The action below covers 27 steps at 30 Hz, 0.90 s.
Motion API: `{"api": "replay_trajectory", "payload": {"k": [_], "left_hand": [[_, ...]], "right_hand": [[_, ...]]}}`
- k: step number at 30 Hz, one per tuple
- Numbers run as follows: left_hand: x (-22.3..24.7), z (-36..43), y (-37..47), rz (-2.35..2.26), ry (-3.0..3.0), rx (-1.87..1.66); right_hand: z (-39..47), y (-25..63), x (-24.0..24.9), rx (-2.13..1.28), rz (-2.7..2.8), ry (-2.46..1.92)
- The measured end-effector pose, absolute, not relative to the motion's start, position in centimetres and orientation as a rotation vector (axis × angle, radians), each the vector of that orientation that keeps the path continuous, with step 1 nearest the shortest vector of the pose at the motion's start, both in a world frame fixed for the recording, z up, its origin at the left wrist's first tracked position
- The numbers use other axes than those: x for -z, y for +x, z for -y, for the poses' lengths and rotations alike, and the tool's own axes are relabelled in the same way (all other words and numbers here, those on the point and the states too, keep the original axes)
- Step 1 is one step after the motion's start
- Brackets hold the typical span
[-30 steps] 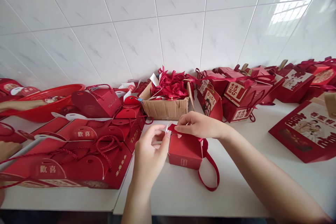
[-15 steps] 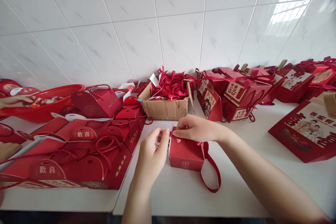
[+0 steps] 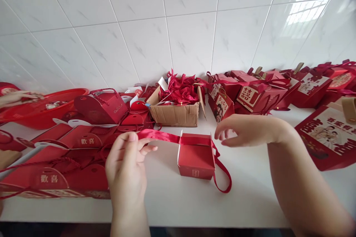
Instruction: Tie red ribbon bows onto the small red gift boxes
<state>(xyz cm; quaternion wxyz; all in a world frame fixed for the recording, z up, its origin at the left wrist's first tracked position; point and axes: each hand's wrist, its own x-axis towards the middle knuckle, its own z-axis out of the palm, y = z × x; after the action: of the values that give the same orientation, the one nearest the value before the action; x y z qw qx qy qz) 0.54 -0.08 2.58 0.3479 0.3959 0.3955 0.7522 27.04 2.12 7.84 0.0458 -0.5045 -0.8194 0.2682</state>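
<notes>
The left hand (image 3: 126, 166) had a narrow grip, thumb and forefinger pinching one red ribbon (image 3: 162, 136) and holding its end out to the left. The right hand (image 3: 244, 129) was loosely curled with a gap between its fingers and appeared to hold nothing; its fingertips were just beside the box's right side, though whether they touched the ribbon could not be told.

Between the hands, one small red box (image 3: 196, 161) stood upright on the white surface (image 3: 167, 202). The ribbon crossed its top between the two raised side edges and hung in one loop on the right, down to the surface. The step in hand seemed to be threading the ribbon through the box's sides. The next move probably called for evening out the two lengths, with the box steadied so that the pull did not tip it.

Farther out stood one cardboard carton (image 3: 175, 114) with a heap of red ribbons (image 3: 185, 90), too tangled to count. To the right were one larger printed box (image 3: 328, 140) and at least four other boxes behind; to the left, overlapping red boxes (image 3: 80, 168) defied a sure count. One red basin (image 3: 30, 113) lay beyond them, another person's hand (image 3: 22, 98) over it.
</notes>
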Motion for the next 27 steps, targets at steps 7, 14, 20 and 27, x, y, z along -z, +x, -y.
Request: {"api": "replay_trajectory", "payload": {"k": [7, 14, 20, 27], "left_hand": [[-4.1, 1.5, 0.3, -0.864, 0.925, -2.072], [-4.9, 1.6, -0.8, -0.856, 0.753, -2.229], [-5.4, 1.8, -1.0, -0.837, 0.711, -2.289], [-4.8, 1.3, -2.1, -0.836, 0.832, -2.312]], "right_hand": [[-2.8, 25.1, -6.6, -0.885, 2.712, -1.563], [-2.9, 25.1, -6.6, -0.852, 2.607, -1.662], [-2.7, 26.2, -7.5, -0.832, 2.581, -1.584], [-2.7, 27.8, -8.0, -0.977, 2.553, -1.384]]}}
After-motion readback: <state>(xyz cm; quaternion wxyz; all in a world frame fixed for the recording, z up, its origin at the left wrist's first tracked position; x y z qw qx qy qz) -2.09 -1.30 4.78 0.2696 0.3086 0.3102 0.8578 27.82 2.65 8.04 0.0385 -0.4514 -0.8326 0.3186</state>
